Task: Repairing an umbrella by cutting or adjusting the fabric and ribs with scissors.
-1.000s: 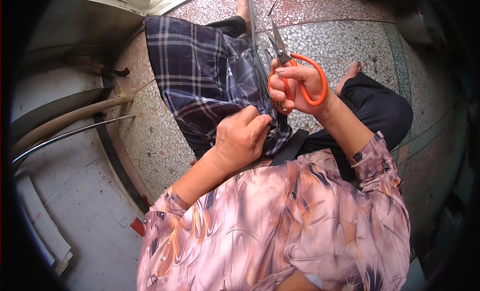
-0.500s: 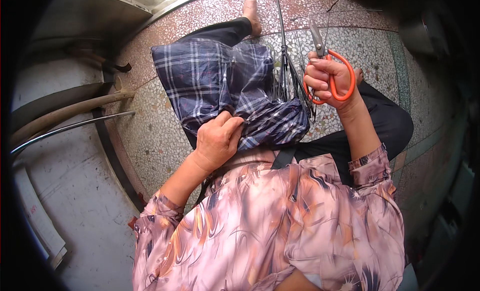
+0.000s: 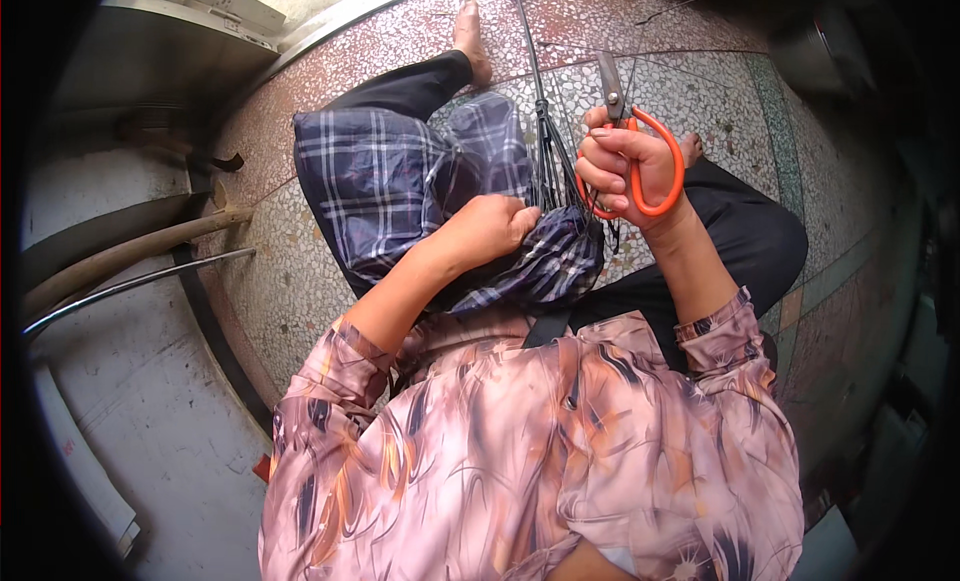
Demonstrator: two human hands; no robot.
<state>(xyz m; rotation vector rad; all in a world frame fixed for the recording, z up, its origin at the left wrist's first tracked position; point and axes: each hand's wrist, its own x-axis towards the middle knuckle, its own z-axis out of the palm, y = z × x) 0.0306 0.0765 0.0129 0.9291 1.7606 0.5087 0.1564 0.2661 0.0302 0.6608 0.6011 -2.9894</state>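
A navy umbrella canopy [image 3: 365, 166] with white plaid lines lies crumpled over my lap, partly bunched up. Its dark shaft [image 3: 527, 43] points away across the floor, and thin metal ribs [image 3: 548, 171] gather at the canopy's right side. My left hand [image 3: 490, 229] is closed on the bunched cloth close to the ribs; its fingertips are partly hidden. In my right hand [image 3: 640, 166] is a pair of scissors [image 3: 612, 86] with orange looped handles, blades pointing up and away. That hand is just right of the ribs.
My bare foot [image 3: 470, 43] rests on the speckled stone floor [image 3: 735, 101] at the far side. On the left stand a curved wooden bar [image 3: 140, 243], a metal rod [image 3: 150, 286] and a grey panel [image 3: 160, 401]. A dark object [image 3: 820, 56] fills the far right.
My left hand has slid right and away along the cloth, closer to the ribs. The scissors stay in my right hand. The whole view has shifted slightly.
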